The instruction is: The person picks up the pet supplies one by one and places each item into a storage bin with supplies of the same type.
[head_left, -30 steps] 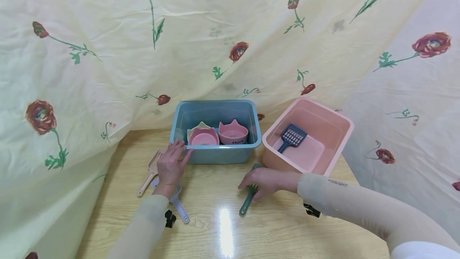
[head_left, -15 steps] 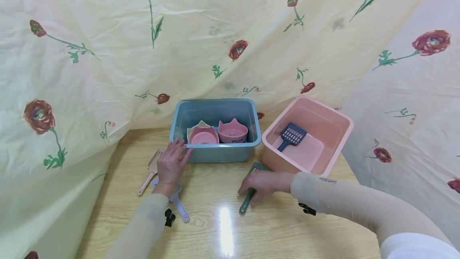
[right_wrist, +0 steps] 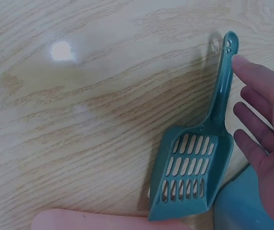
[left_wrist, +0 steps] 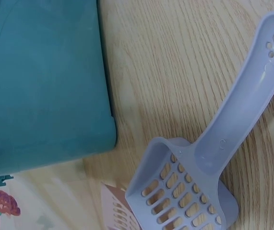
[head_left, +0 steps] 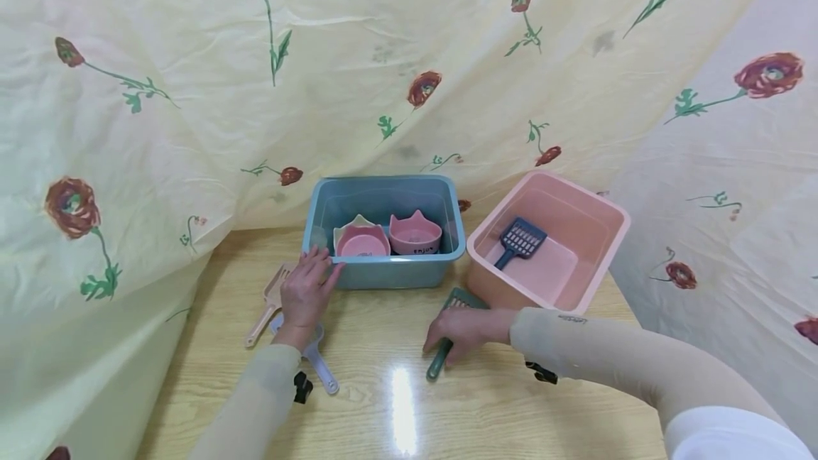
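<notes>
My right hand (head_left: 461,329) is over a green litter scoop (right_wrist: 187,165) that lies on the table. In the right wrist view the thumb touches or nearly touches the scoop's handle, and the other fingers lie loosely beside it, not wrapped round. My left hand (head_left: 307,293) rests its fingertips on the near left rim of a blue bin (head_left: 383,274), thumb along the outer wall. Below that hand lies a lilac litter scoop (left_wrist: 232,120), partly hidden in the head view. A beige-pink slotted scoop (head_left: 258,321) lies left of it.
The blue bin contains cat-ear bowls, among them a pink bowl (head_left: 415,234) and another pink bowl (head_left: 363,241). At the right a pink bin (head_left: 603,261) stands angled, holding a dark blue litter scoop (head_left: 520,238). A flowered curtain (head_left: 358,91) hangs behind the wooden table (head_left: 364,403).
My right forearm has shifted a little left and the hand has turned slightly, showing more of the green scoop's slotted head. My left hand has stayed on the blue bin's rim.
</notes>
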The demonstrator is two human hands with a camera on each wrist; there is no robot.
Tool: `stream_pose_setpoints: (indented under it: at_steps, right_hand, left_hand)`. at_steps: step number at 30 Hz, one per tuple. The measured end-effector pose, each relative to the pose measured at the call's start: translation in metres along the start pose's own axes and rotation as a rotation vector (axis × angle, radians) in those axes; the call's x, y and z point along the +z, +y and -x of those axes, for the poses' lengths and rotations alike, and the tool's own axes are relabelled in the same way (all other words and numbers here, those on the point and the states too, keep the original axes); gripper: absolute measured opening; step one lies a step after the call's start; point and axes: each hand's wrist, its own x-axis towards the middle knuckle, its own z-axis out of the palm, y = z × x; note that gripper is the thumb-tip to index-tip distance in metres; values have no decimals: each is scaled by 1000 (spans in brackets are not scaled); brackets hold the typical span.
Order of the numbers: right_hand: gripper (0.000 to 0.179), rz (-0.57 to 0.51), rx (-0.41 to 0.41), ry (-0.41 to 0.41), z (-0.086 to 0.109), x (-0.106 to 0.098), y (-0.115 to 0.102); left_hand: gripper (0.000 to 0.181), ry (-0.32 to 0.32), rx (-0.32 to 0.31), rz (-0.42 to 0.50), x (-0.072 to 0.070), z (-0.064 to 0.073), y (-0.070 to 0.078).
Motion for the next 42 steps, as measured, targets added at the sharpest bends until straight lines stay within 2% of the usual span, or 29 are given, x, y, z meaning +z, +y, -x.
stream_pose_setpoints:
  at_steps: [4, 10, 13, 21, 25, 33, 42]
  right_hand:
    - [45, 8, 10, -9, -3, 7, 3]
    - [43, 124, -50, 16, -8, 22, 7]
    - [43, 148, -69, 35, -9, 26, 9]
    - [38, 196, -55, 43, -11, 28, 8]
    - [36, 229, -66, 41, -13, 27, 7]
    - [32, 227, -113, 75, -16, 27, 11]
    - [31, 188, -120, 90, -19, 26, 14]
  left_hand:
    - [30, 4, -8, 4, 0, 2, 0]
    - [33, 6, -10, -5, -1, 5, 1]
    - [31, -2, -9, -12, -2, 5, 2]
    - [32, 10, -3, 10, -2, 5, 3]
    - [27, 28, 8, 20, -1, 4, 2]
    - [30, 29, 17, 6, 0, 3, 3]
    - [32, 27, 29, -5, 0, 1, 3]
